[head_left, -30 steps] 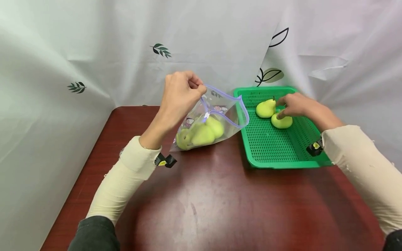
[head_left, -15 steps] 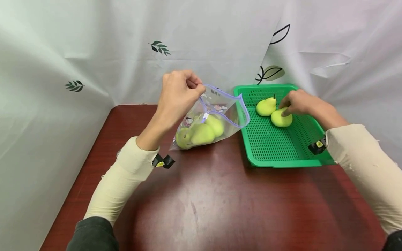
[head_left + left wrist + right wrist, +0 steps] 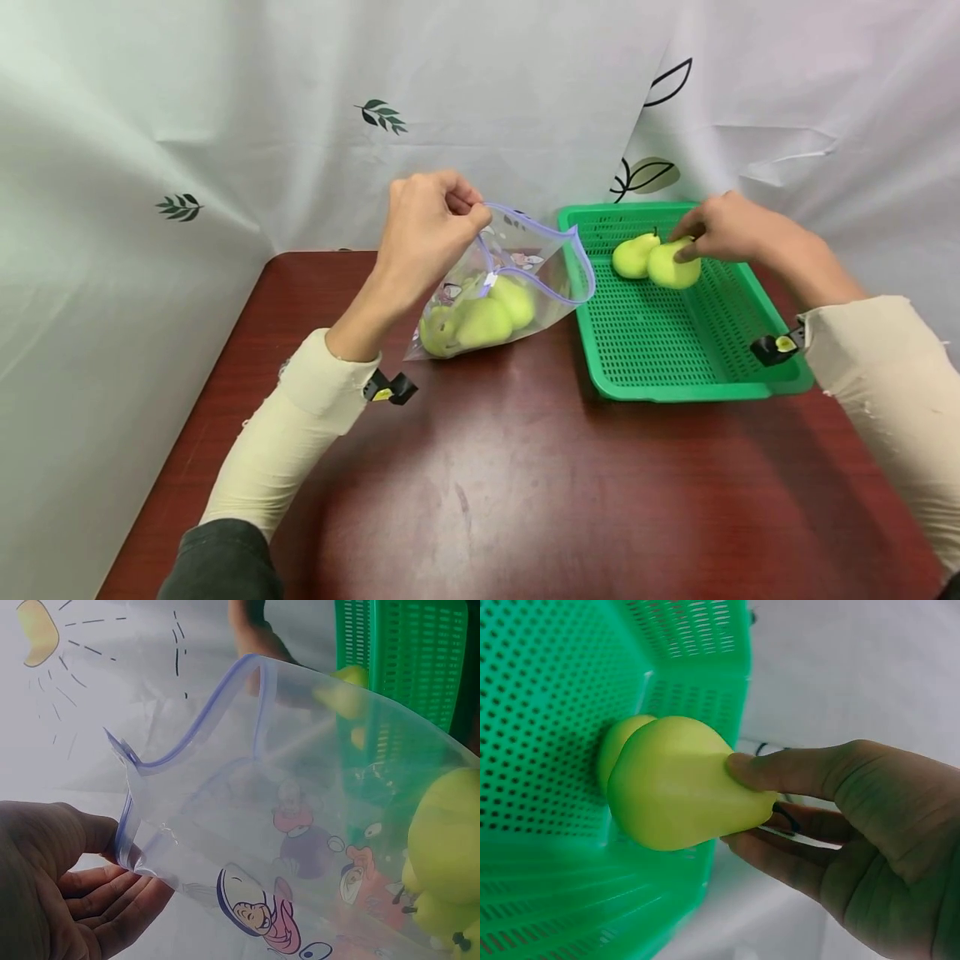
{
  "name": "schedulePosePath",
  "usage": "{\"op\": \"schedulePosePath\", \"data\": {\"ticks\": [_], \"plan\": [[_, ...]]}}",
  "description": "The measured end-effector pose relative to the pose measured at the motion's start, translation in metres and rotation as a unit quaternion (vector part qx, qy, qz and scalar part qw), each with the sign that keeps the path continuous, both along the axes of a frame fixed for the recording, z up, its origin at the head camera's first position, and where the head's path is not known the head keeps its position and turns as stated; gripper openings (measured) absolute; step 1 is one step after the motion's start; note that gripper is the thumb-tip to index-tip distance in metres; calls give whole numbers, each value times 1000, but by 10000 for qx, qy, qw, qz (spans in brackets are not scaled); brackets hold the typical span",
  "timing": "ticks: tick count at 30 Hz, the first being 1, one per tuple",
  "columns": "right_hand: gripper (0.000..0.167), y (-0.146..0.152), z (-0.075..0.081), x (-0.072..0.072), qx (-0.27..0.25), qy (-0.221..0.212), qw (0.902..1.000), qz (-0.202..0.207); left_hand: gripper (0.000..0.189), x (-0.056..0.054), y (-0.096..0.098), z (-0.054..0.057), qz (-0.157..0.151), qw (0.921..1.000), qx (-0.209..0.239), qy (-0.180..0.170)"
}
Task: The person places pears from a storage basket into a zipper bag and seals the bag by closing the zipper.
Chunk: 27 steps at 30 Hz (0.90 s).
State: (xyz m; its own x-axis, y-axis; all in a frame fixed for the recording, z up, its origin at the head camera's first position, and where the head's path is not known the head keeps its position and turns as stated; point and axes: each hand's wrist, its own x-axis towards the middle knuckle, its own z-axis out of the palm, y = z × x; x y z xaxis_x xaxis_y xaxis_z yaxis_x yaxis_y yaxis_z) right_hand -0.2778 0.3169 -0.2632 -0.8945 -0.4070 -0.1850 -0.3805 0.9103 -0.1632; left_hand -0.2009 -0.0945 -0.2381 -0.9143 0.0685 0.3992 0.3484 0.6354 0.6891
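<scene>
Counter (image 3: 465,475): reddish-brown, glossy, bearing all items below.

Left hand (image 3: 433,225): raised; thumb and fingers pinch one upper corner of the bag at its purple-edged mouth.

Bag (image 3: 553,287): clear plastic, printed with cartoon figures, one unit. Tilted, bottom low at the counter, mouth gaping towards the basket. White slider (image 3: 492,277) on the near lip. Risk: held at a single corner, the far side of the mouth is unsupported; it could fold in or collapse if a fruit strikes the lip, or the corner could slip from the pinch under added weight.

Pears in the bag (image 3: 483,323): yellow-green, at least three, bunched at the bottom. Risk: a further one dropped among them could bruise or topple the lot.

Basket (image 3: 660,393): green, perforated plastic, just right of the bag.

Loose pear (image 3: 632,257): in the basket, on its side, not held.

Gripped pear (image 3: 672,268): over the basket, beside the loose one; contact between the two uncertain.

Right hand (image 3: 742,227): thumb and fingers clamped on opposite sides of the pear's narrow stem end. Risk: with the broad end hanging free, smooth skin could let it swivel or slide out, likeliest during a quick swing.
</scene>
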Motion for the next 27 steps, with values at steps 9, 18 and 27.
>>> {"op": "schedulePosePath", "data": {"ticks": [9,18,27], "plan": [[43,-18,28,18,-925,864,9915,-311,13,0,0,1,-8,10000,-5,-20],[37,-50,40,44,-2983,1588,9397,-528,13,-1,0,2,-42,10000,-30,-80],[35,-89,49,73,-4154,2290,8771,762,14,-1,-1,3,-43,9999,-78,-88]]}}
